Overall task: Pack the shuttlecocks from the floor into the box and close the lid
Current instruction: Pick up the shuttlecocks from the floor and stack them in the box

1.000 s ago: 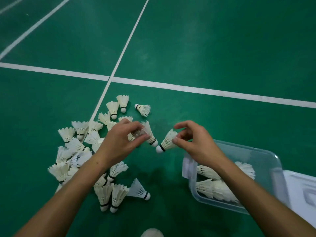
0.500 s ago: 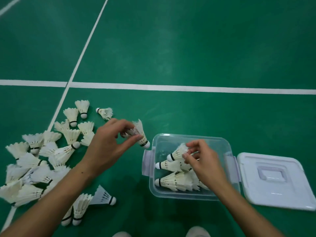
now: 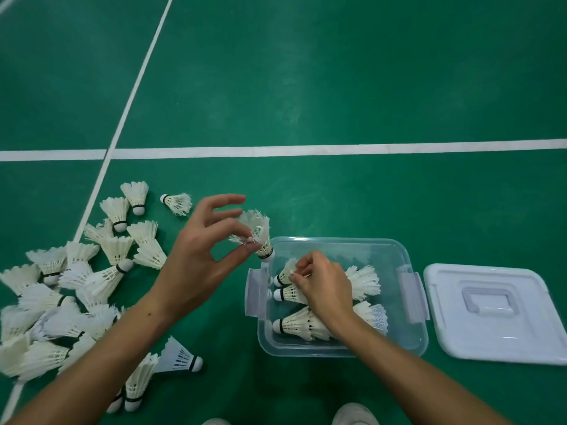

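Left of the box [image 3: 408,352], most shuttlecocks [image 3: 101,277] lie heaped on the floor [image 3: 337,87]. The left hand [image 3: 196,265] pinches a frayed shuttlecock [image 3: 259,233] in a narrow thumb-and-finger grip, cork down, long axis near upright, just over the box's left far corner. Inside the box, the right hand [image 3: 325,286] grips another shuttlecock [image 3: 287,271], lying cork leftward. The lid [image 3: 497,314] lies just right of the box.

Before you: green court floor [image 3: 337,72], filling the frame. White court lines [image 3: 306,150]: one crossing the middle left to right, one diagonal at upper left, meeting it. White shoe toes [image 3: 356,415], bottom edge.
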Tool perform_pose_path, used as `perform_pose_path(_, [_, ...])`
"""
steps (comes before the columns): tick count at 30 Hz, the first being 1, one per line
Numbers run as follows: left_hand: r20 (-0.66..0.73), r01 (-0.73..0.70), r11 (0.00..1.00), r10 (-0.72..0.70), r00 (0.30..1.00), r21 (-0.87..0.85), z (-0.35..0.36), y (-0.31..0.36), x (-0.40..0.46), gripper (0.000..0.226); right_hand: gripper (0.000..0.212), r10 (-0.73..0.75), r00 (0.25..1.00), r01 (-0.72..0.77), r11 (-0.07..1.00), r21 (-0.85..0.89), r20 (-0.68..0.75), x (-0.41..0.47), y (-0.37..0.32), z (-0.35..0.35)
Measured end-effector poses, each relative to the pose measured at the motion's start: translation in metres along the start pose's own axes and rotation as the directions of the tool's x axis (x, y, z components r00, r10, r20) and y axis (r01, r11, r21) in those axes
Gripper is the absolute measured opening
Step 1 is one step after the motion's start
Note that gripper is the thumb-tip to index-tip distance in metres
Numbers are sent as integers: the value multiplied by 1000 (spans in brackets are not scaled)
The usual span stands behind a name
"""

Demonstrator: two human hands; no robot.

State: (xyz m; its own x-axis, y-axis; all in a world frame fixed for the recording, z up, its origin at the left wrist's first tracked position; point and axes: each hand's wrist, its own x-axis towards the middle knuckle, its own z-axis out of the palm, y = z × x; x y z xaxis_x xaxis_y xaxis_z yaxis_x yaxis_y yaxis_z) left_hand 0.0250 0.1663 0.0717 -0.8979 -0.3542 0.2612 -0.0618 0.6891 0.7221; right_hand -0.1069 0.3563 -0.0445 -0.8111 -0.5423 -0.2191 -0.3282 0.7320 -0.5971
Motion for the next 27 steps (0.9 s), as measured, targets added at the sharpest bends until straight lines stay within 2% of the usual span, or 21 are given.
perform_pose_path(6, [12,-71,997,71,997,-11,6,10,7,14,35,-12,999,5,988,154,50,-9,3,-28])
perform_pose_path(9, [54,-94,996,94,994,-4,11,17,14,29,31,-62,998,68,971,228,-34,-20,-2,-64])
perform_pose_path(12, [127,-85,996,84,988,1,21,20,26,50,35,-176,976,208,930,302,-130,-31,-18,-102])
perform_pose_path(16, [277,-123,992,117,954,6,37,24,42,66,48,-392,912,409,895,178,-120,-32,-30,-118])
perform_pose_path(20, [358,-91,992,114,927,-82,46,27,45,84,40,-478,861,493,868,57,-174,-29,-22,-111])
perform_pose_path(22, [350,-79,994,103,931,-82,43,23,40,81,33,-469,846,488,873,13,-252,-33,-12,-107])
perform_pose_path(24, [299,-70,997,77,951,-37,36,14,32,75,30,-412,858,422,906,-37,-308,-38,1,-102])
perform_pose_path(27, [179,-21,1000,22,984,-9,23,-1,21,62,29,-356,891,331,934,-134,-280,-41,17,-89])
